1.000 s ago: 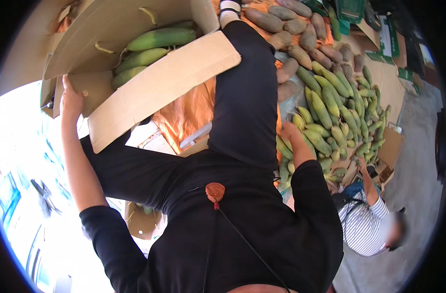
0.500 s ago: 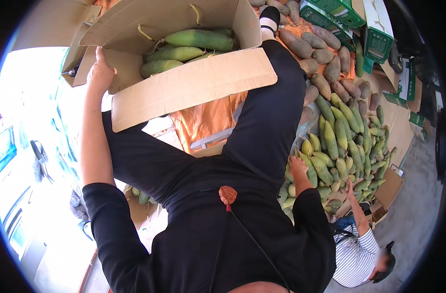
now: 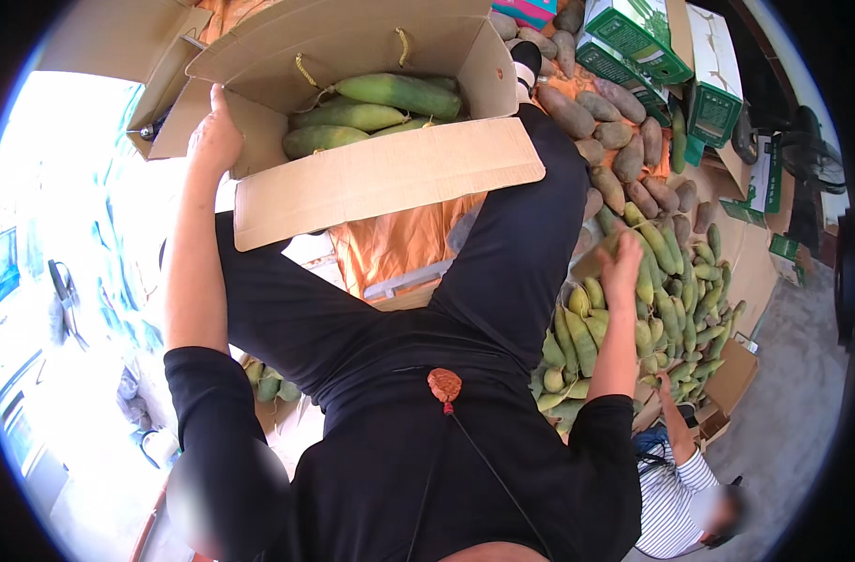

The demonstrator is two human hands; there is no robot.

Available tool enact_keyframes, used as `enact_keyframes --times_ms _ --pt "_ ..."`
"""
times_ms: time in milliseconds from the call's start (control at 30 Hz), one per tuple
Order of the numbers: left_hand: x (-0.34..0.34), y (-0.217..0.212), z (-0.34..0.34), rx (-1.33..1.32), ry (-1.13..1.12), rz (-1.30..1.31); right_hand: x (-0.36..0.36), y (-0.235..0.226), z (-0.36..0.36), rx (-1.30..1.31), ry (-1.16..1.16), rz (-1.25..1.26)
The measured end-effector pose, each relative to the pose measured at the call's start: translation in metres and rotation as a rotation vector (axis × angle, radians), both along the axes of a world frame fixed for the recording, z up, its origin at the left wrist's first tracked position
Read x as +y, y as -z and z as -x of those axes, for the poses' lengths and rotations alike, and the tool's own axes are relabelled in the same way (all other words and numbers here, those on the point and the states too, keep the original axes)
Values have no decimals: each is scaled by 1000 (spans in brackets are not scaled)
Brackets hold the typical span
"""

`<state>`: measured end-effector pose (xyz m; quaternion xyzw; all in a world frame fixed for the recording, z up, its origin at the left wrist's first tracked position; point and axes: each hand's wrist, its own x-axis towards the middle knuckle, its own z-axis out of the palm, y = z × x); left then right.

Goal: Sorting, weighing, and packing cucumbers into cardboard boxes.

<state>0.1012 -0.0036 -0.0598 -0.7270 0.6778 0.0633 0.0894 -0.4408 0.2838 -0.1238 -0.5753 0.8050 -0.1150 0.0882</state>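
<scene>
An opened cardboard box [image 3: 390, 183] with yellow cord loops inside its raised wall holds several long green radishes [image 3: 395, 92]. It sits just beyond my lap, its near flap folded out toward me. My left hand [image 3: 217, 136] is closed on the box's left edge, with one finger stretched along the cardboard. On my right, my right hand [image 3: 621, 267] hovers over the near left side of a large pile of green radishes [image 3: 669, 318], its fingers apart. Whether its fingertips touch a radish there I cannot make out.
Reddish-brown root vegetables [image 3: 568, 112] lie on orange sheeting beyond the pile. Green and white cartons [image 3: 718, 103] stand at the far right. A co-worker in a striped shirt [image 3: 676, 501] reaches into the pile at lower right. Another box with green radishes [image 3: 273, 386] is under my left side.
My right hand has moved away from me along the pile, from its near edge to farther up. My left hand keeps its hold on the box. The view has shifted slightly.
</scene>
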Motion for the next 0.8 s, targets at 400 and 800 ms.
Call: enact_keyframes --times_ms 400,800 --pt "-3 0 -1 30 49 12 -192 -204 -127 -608 -447 733" --pt "-2 3 -7 43 61 33 -261 -97 -261 11 -777 196"
